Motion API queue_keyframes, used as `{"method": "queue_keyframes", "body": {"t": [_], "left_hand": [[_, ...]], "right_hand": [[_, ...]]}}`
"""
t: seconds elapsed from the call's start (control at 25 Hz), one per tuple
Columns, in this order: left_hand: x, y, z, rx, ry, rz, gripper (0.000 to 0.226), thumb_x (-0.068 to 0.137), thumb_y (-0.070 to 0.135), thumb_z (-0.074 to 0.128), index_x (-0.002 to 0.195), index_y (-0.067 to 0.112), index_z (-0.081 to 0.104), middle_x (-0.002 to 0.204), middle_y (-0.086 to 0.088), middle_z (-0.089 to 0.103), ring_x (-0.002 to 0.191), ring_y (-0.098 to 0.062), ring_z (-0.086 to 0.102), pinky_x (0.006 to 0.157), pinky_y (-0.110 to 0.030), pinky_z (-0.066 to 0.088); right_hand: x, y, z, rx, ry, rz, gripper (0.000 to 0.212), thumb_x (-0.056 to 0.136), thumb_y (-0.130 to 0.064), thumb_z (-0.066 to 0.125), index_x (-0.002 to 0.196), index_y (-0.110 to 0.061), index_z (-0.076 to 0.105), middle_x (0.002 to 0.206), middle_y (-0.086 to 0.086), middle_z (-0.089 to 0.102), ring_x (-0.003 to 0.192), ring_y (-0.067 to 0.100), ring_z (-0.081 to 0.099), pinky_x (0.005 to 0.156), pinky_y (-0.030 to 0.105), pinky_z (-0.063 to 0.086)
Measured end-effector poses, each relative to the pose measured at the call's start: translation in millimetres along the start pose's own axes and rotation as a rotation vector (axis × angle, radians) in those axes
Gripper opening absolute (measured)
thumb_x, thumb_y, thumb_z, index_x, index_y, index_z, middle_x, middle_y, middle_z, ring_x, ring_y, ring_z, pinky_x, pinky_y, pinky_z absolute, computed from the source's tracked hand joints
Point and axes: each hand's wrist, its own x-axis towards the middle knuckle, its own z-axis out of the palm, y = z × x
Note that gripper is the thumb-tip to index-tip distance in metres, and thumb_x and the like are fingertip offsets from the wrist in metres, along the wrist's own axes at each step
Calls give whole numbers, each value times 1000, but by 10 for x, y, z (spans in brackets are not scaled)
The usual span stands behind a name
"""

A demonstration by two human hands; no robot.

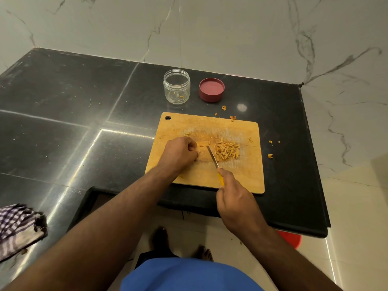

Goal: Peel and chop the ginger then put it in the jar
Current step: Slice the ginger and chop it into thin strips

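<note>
I am chopping ginger on a wooden cutting board (241,177) at the edge of a black stone counter (63,106). My right hand (235,198) is wrapping its fingers around the yellow handle of a small knife (213,157), its blade angling away from my grip toward the pile of cut ginger sticks (226,152) lying just beyond and to the right of the tip. My left hand (181,152) is sitting curled just left of the blade, knuckles toward it; I cannot tell whether it is pinching a last piece of ginger underneath. The open clear jar (176,87), with a few scraps at its bottom, is standing well beyond both hands, its red lid (211,89) upturned beside it.

The chief danger, as I judge it, is the narrow gap between blade and left fingertips: a slip on a small slick piece could nick them. Loose ginger bits (270,156) are already lying off the board to the right, and careless scraping could scatter more.
</note>
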Motion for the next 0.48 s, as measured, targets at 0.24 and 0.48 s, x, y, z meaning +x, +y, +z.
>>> {"method": "queue_keyframes", "body": {"t": [0.24,0.48], "left_hand": [[2,-8,8,-40,20,-34,17,90,19,71,106,18,73,93,7,66,83,-6,58,59,-12,38],[9,-2,10,-62,4,-37,13,89,17,71,102,17,75,93,6,69,79,-6,59,57,-12,39]], "right_hand": [[167,-25,94,44,5,-71,48,102,-16,40,149,-18,33,121,3,61,92,14,58,68,16,33],[269,-19,121,-7,-51,-105,48,102,-17,37,150,-17,31,121,8,60,94,23,59,76,33,46]]}}
